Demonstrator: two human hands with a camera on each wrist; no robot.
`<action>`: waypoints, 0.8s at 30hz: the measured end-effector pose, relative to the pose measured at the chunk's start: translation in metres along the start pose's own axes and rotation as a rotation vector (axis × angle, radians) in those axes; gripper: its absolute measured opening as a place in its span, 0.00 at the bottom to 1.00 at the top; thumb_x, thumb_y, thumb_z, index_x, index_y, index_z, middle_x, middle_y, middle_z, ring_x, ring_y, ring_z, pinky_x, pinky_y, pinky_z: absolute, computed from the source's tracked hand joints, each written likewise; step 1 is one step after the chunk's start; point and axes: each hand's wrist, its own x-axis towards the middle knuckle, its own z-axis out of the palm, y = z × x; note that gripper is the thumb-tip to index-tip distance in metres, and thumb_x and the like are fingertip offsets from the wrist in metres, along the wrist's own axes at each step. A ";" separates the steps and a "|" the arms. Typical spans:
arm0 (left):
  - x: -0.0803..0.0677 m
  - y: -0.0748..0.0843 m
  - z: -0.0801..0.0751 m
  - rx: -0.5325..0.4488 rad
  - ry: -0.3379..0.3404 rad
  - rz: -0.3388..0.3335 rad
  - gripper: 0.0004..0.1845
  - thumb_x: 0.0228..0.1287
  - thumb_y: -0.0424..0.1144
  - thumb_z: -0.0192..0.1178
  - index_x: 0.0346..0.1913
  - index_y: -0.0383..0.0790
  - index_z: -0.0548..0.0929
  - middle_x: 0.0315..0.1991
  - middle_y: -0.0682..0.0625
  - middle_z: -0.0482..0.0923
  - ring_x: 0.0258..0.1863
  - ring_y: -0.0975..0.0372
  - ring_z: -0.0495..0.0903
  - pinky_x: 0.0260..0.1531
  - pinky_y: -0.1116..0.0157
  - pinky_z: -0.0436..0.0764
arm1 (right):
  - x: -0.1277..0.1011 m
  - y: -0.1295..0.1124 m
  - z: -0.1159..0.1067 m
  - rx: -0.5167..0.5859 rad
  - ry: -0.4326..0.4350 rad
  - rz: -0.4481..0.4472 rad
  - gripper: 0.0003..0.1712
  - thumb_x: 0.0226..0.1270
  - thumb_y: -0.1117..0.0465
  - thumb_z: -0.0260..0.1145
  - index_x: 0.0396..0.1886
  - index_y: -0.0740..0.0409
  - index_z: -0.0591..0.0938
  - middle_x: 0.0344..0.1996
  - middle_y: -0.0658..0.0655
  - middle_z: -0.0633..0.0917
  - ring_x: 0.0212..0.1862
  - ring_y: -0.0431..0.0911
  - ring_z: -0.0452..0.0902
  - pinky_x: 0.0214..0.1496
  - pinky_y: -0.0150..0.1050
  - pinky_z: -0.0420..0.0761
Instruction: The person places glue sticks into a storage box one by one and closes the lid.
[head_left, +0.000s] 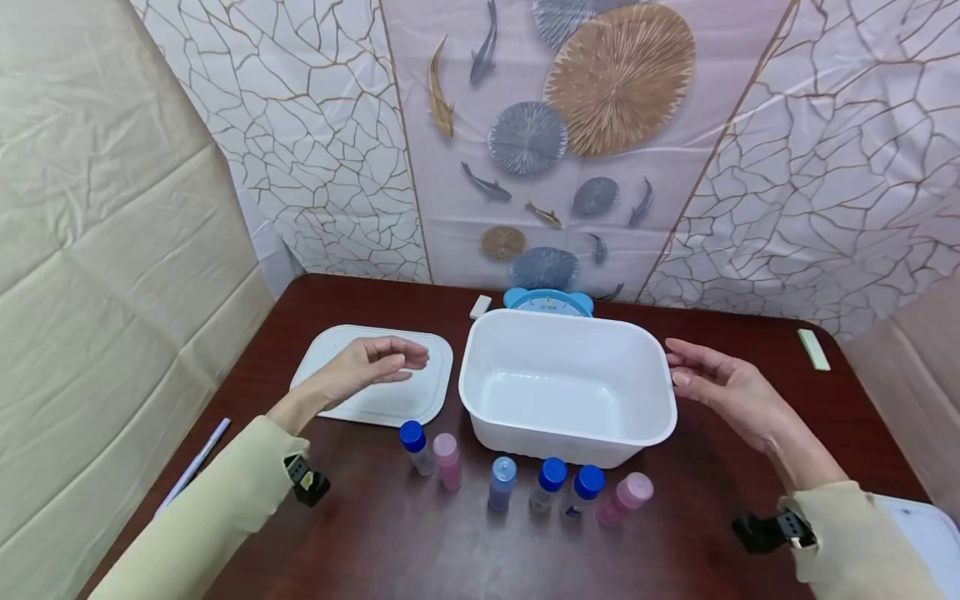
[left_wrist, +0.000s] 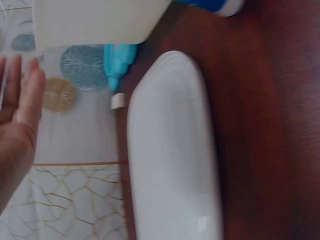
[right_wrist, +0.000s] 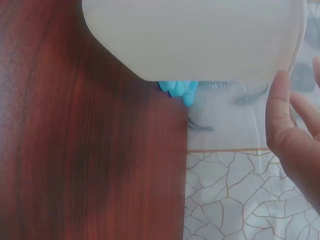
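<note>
A white plastic tub (head_left: pixel 570 425) stands in the middle of the table, its inside bare. My right hand (head_left: pixel 716 387) is at the tub's right rim, fingers loosely bent. In the right wrist view the thumb (right_wrist: pixel 278 100) meets the tub's edge; whether it presses there I cannot tell. Over a white lid (head_left: pixel 352 337), left of the tub, hovers my left hand (head_left: pixel 378 362), relaxed and holding nothing. Small bottles line the tub's near side: blue-capped ones (head_left: pixel 551 477), pink ones (head_left: pixel 447 460) and a light-blue one (head_left: pixel 502 483).
Behind the tub sits a blue dial scale (head_left: pixel 547 300) beside a small white block (head_left: pixel 481 307). A pale strip (head_left: pixel 813 350) lies at the far right, a white pen-like stick (head_left: pixel 193 467) at the left edge. Part of a white object (head_left: pixel 922 521) shows at lower right.
</note>
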 end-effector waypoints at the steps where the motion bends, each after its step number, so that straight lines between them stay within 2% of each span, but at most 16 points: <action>1: -0.003 -0.003 0.000 -0.040 -0.040 0.006 0.24 0.70 0.39 0.54 0.60 0.23 0.68 0.58 0.34 0.73 0.56 0.58 0.77 0.56 0.59 0.76 | -0.001 0.000 0.001 -0.011 0.003 -0.004 0.28 0.65 0.71 0.60 0.64 0.50 0.72 0.46 0.45 0.81 0.45 0.34 0.80 0.45 0.27 0.81; 5: -0.015 -0.018 0.003 -0.090 -0.151 0.036 0.23 0.68 0.35 0.54 0.59 0.20 0.66 0.55 0.44 0.77 0.55 0.62 0.77 0.55 0.60 0.76 | -0.004 0.001 0.007 -0.008 0.026 -0.027 0.29 0.64 0.73 0.61 0.64 0.50 0.72 0.45 0.45 0.81 0.44 0.33 0.79 0.44 0.24 0.80; 10: -0.023 -0.032 0.009 -0.145 -0.238 0.047 0.25 0.64 0.37 0.60 0.57 0.22 0.68 0.52 0.50 0.78 0.56 0.58 0.76 0.57 0.62 0.75 | -0.005 0.004 0.011 0.029 0.058 -0.046 0.28 0.63 0.74 0.60 0.62 0.51 0.75 0.42 0.44 0.82 0.41 0.34 0.79 0.42 0.23 0.79; 14: -0.026 -0.041 0.012 -0.142 -0.262 0.055 0.32 0.60 0.43 0.65 0.57 0.22 0.68 0.53 0.47 0.77 0.57 0.58 0.75 0.58 0.66 0.74 | -0.003 0.005 0.015 0.026 0.087 -0.035 0.27 0.63 0.74 0.61 0.61 0.52 0.76 0.39 0.42 0.83 0.40 0.33 0.78 0.41 0.22 0.79; 17: -0.027 -0.044 0.015 -0.125 -0.269 0.037 0.33 0.58 0.45 0.66 0.56 0.22 0.69 0.52 0.44 0.77 0.56 0.60 0.75 0.56 0.67 0.75 | -0.003 0.003 0.017 0.000 0.104 -0.030 0.27 0.63 0.72 0.62 0.62 0.55 0.75 0.39 0.41 0.83 0.40 0.32 0.77 0.40 0.21 0.78; 20: -0.027 -0.045 0.018 -0.135 -0.286 0.010 0.33 0.57 0.44 0.68 0.55 0.21 0.68 0.51 0.45 0.77 0.51 0.62 0.78 0.50 0.69 0.78 | -0.003 0.001 0.019 -0.013 0.115 -0.031 0.28 0.63 0.72 0.62 0.64 0.60 0.72 0.38 0.41 0.83 0.40 0.31 0.76 0.40 0.21 0.78; 24: -0.028 -0.046 0.022 -0.161 -0.313 -0.012 0.31 0.55 0.37 0.68 0.54 0.20 0.68 0.49 0.48 0.78 0.38 0.66 0.79 0.39 0.73 0.80 | -0.004 0.000 0.021 -0.045 0.138 -0.020 0.29 0.63 0.71 0.62 0.65 0.63 0.70 0.38 0.40 0.82 0.40 0.31 0.75 0.39 0.20 0.77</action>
